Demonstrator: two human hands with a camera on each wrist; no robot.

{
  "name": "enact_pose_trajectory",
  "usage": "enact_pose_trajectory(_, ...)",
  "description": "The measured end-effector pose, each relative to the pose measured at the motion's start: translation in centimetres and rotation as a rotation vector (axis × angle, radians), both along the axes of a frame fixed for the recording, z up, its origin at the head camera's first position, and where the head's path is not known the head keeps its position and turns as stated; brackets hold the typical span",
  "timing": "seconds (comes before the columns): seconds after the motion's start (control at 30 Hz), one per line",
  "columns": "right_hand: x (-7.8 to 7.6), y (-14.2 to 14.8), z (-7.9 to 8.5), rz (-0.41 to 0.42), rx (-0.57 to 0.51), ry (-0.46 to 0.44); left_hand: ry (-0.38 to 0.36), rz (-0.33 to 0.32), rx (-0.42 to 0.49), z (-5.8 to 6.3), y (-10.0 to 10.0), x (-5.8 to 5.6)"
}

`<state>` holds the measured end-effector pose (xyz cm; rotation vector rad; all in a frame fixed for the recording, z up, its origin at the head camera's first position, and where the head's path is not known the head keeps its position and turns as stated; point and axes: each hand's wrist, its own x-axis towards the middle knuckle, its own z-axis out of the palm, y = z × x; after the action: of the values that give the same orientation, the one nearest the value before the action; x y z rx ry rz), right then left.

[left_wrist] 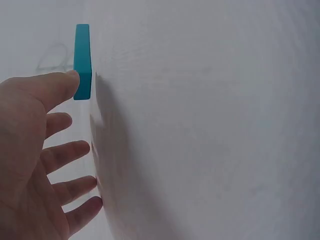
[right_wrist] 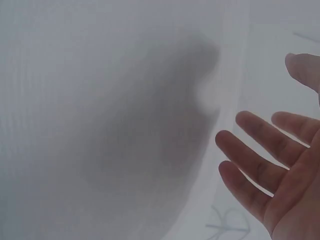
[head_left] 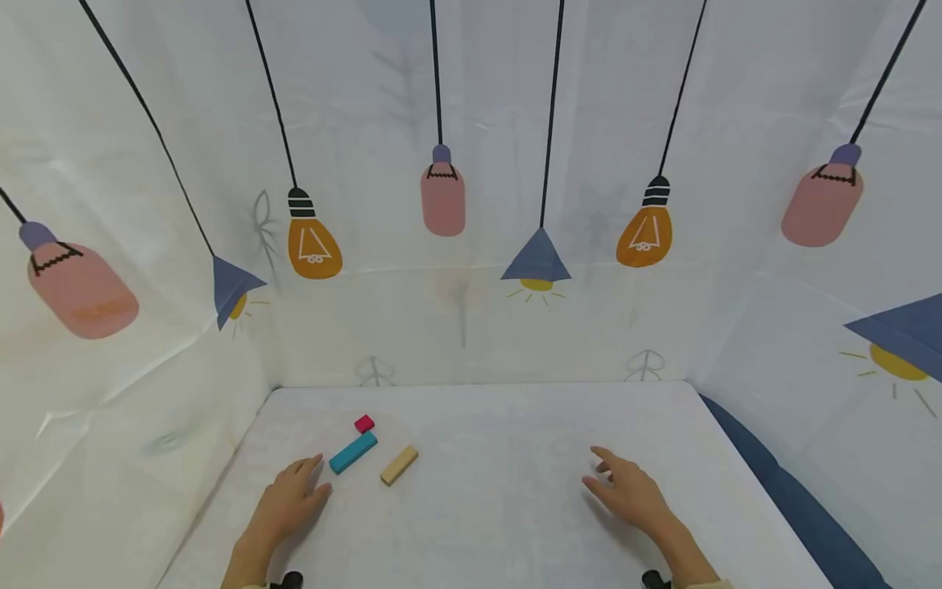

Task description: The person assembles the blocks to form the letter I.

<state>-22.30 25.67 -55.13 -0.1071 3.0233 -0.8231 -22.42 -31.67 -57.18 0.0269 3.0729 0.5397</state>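
On the left half of the white table, a long blue block (head_left: 353, 452) lies at a slant, with a small red block (head_left: 364, 424) just beyond its far end. To its right is a pale wooden block (head_left: 399, 465). My left hand (head_left: 289, 501) is left of the blue block, fingers spread and holding nothing; in the left wrist view the thumb overlaps the near end of the blue block (left_wrist: 82, 60). My right hand (head_left: 629, 493) hovers over the table's right side, its fingers loosely extended with nothing in them, and its shadow shows in the right wrist view.
The white table (head_left: 500, 523) is enclosed by white curtains (head_left: 471, 327) printed with hanging lamps. Beyond the table's right edge is dark blue fabric (head_left: 795, 499). Black wrist straps (head_left: 292, 580) show at the bottom.
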Motion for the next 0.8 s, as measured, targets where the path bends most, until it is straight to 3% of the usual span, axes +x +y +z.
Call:
enact_pose_trajectory(0.33,0.3,-1.1,-0.5,0.02,-0.057,0.015,0.012,0.0,0.07,-0.7,0.4,-0.5)
enact_pose_trajectory(0.8,0.8,-2.8,-0.3,0.028,-0.102,0.017,0.011,-0.006,0.153,0.2,2.3,-0.8)
